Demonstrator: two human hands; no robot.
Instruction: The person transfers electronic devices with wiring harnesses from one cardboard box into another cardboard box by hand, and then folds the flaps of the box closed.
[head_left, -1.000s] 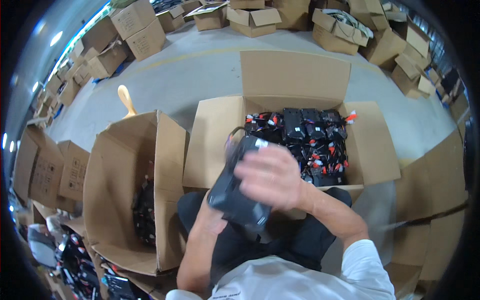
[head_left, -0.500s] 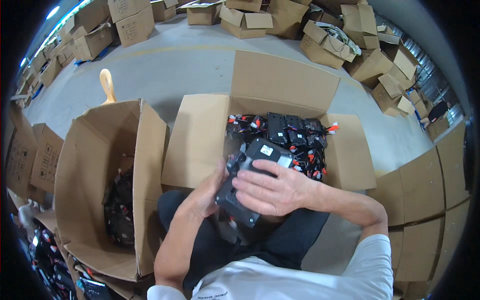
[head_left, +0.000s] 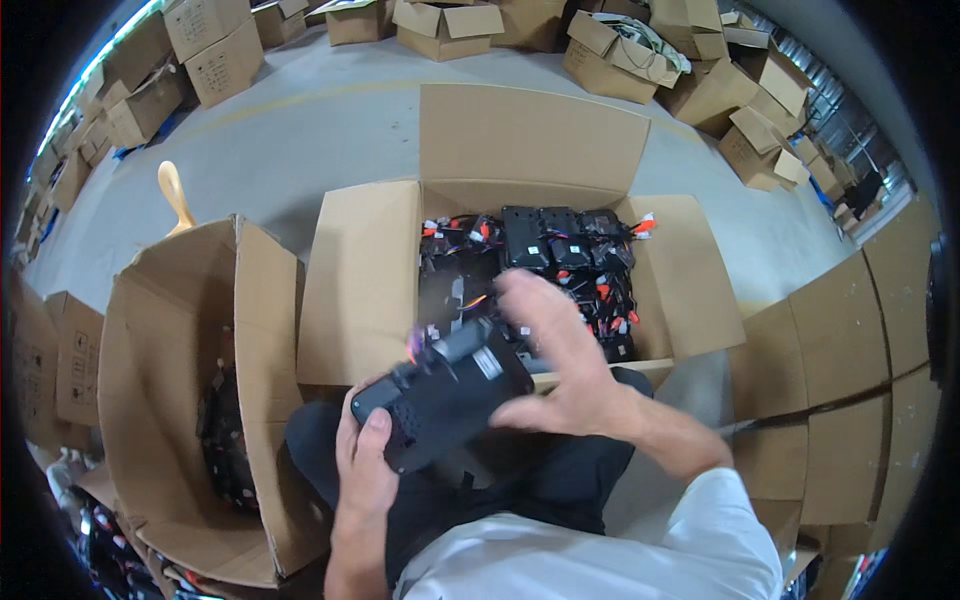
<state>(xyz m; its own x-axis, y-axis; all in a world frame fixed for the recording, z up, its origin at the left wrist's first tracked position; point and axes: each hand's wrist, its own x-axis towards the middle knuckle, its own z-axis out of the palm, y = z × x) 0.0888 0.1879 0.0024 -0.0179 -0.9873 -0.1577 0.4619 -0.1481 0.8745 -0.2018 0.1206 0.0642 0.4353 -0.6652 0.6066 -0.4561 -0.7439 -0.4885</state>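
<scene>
My left hand (head_left: 366, 462) grips the near-left end of a flat black plastic device (head_left: 452, 402), thumb on top. The device is tilted over my lap, with a white label on its face and a short bundle of coloured wires at its far-left edge. My right hand (head_left: 568, 365) is just off its right end, thumb and fingers apart, fingers blurred. Beyond my hands stands an open cardboard box (head_left: 358, 285), its flaps folded out. Inside it lie several similar black devices (head_left: 525, 240) with wires and red-and-white connectors, partly hidden by my right hand.
At my left stands a tall open carton (head_left: 165, 310) with dark devices (head_left: 232, 440) low inside. A pale curved handle (head_left: 175, 197) sticks up behind it. Stacked cartons (head_left: 830, 350) line my right side. More boxes (head_left: 447, 28) stand across the grey floor (head_left: 320, 140).
The device has turned so its broad labelled face shows, and it sits slightly lower left. My right hand has come off it. The whole view has shifted a little.
</scene>
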